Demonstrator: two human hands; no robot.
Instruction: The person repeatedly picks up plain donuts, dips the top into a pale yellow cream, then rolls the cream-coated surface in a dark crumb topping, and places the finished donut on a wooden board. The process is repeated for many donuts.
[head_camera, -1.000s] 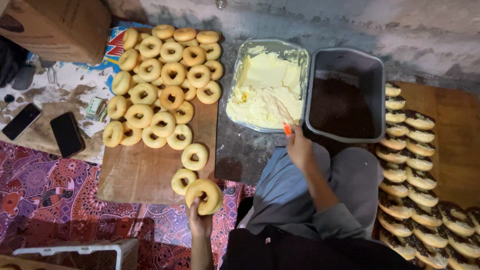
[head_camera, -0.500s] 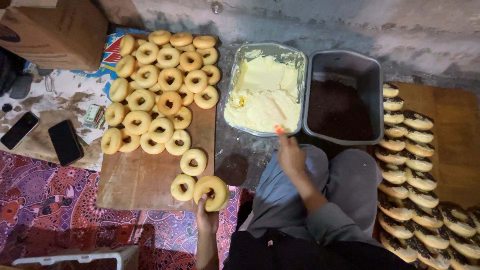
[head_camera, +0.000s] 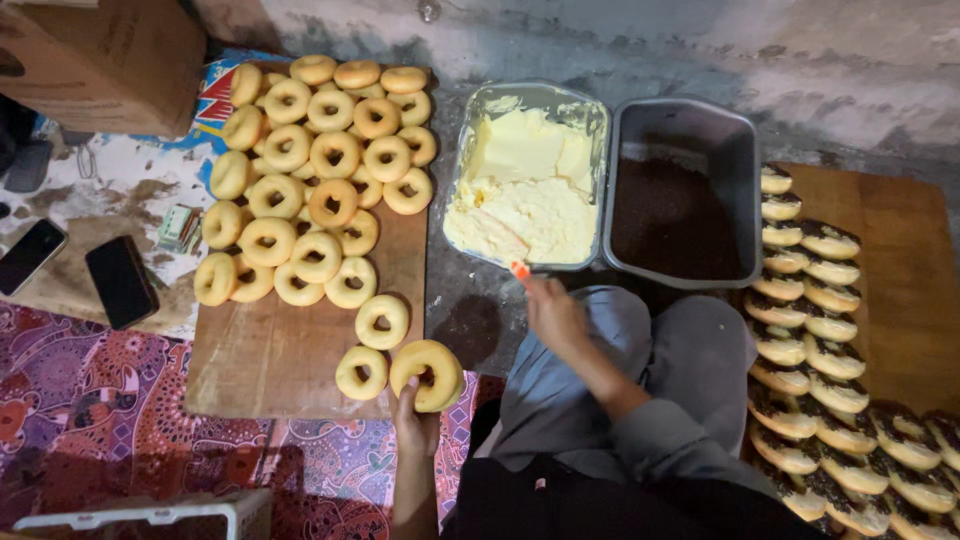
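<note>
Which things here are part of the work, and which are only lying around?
In use: plain doughnut in left hand; spreader in right hand; cream tray; dark topping tray; doughnut board; finished doughnuts.
Lying about: two phones; cardboard box.

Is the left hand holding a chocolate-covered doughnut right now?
No, the left hand grips a plain, uncoated doughnut at the wooden board's near edge.

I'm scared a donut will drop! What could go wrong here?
The left hand pinches one plain donut by its edge, past the wooden board, so it might slip onto the patterned cloth. The right hand digs a knife into the cream tub; cream could drip onto the grey trousers.
</note>
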